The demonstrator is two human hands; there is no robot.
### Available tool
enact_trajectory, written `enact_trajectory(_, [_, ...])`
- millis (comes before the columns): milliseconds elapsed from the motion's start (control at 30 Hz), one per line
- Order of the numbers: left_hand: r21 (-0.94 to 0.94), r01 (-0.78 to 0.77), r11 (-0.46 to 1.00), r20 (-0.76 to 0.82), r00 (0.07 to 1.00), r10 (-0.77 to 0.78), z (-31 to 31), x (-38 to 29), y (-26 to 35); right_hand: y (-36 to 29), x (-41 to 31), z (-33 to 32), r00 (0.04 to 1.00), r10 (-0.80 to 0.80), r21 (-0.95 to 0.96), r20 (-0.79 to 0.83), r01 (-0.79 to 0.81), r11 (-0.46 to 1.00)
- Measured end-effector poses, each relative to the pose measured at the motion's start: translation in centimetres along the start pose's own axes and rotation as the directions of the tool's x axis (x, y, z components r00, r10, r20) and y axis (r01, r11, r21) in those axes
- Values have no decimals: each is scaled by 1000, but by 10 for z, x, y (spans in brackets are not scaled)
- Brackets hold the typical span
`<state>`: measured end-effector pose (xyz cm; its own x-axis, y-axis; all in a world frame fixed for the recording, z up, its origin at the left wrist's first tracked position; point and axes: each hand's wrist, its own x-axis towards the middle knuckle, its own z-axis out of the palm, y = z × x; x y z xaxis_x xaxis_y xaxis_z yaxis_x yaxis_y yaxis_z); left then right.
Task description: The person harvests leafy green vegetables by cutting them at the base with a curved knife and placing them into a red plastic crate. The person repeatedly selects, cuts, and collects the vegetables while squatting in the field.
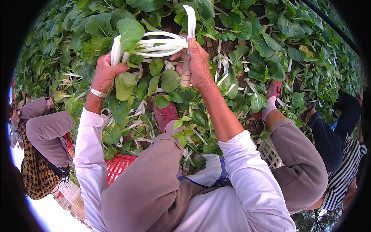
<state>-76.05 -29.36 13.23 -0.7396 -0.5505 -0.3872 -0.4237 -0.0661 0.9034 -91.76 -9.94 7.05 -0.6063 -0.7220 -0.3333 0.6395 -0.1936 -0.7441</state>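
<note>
My left hand (108, 72) grips several white leaf stalks (116, 50) topped by a green leaf (131, 32). In my right hand (198, 62) is a curved knife with a pale handle (186, 71); its blade (190, 21) points away from me. The base of a bok choy plant (162, 46) lies against the blade at my right thumb, its long white stalks stretching left towards my left hand. Some right fingers are partly hidden behind the handle.
Leafy green plants (255, 32) cover the ground ahead, with cut stalks (136, 113) strewn around my red shoe (164, 114). A red plastic crate (118, 166), a pale crate (269, 152) and a plastic bag (207, 171) are close by. People crouch at left (47, 127) and right (339, 162).
</note>
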Motion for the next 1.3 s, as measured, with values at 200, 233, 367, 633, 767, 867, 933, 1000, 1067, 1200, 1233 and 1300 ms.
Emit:
enact_trajectory(200, [-74, 103, 992, 112, 989, -94, 33, -21, 22, -58, -37, 7, 977, -189, -355, -101, 142, 924])
enact_trajectory(233, [-99, 133, 986, 135, 984, -120, 40, -25, 26, -67, -41, 8, 971, -187, -331, -152, 128, 935])
enact_trajectory(367, [-349, 110, 931, 304, 953, 1, 62, -44, 49, -112, -58, -5, 892, -345, -410, -293, 209, 888])
enact_trajectory(633, [-134, -315, 939, 124, 935, 332, 77, -41, 93, -140, -81, -3, 905, -423, -697, -40, 278, 661])
enact_trajectory(767, [-62, -373, 926, 37, 926, 376, 98, -51, 92, -124, -91, 13, 933, -355, -616, -63, 244, 749])
enact_trajectory(867, [186, -514, 837, 204, 854, 479, 101, -58, 86, -115, -94, 18, 902, -431, -604, 3, 345, 719])
enact_trajectory(933, [48, -457, 888, 76, 888, 453, 98, -58, 82, -113, -91, 20, 917, -397, -568, -49, 301, 766])
enact_trajectory(1000, [50, -399, 916, 11, 917, 399, 93, -55, 80, -114, -81, 22, 925, -367, -544, -101, 257, 799])
enact_trajectory(1067, [99, -510, 854, 124, 858, 498, 93, -50, 77, -117, -68, 29, 937, -338, -553, -86, 238, 799])
enact_trajectory(1200, [276, -527, 804, 106, 848, 520, 101, -35, 66, -124, -42, 53, 931, -358, -591, 70, 328, 737])
enact_trajectory(1233, [225, -490, 842, 65, 870, 489, 98, -31, 64, -130, -44, 53, 978, -206, -601, 27, 180, 779])
enact_trajectory(1300, [127, -330, 935, -26, 941, 336, 86, -25, 58, -141, -32, 57, 989, -26, -554, 147, 104, 826])
